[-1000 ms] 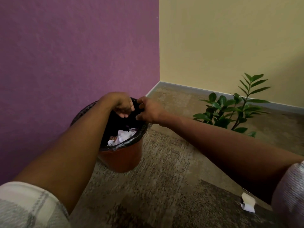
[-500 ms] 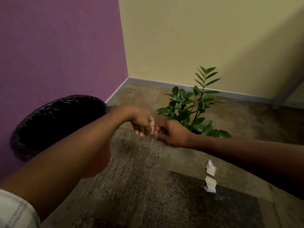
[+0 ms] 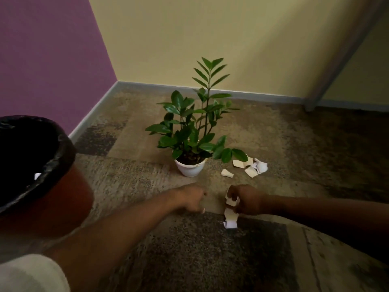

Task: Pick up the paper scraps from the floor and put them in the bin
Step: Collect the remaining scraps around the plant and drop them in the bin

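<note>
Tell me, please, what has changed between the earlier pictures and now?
Both hands left the bin and dropped toward the carpet. The right hand now closes on paper scraps; the left hand is fisted and holds nothing visible. The potted plant stayed put.

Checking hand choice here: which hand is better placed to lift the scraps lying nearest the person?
Right. The right hand already touches the near scraps; the left hand is curled beside them, holding nothing visible.

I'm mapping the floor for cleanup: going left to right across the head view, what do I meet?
Bin → left hand → right hand holding paper scraps → scrap pile beside the potted plant.
</note>
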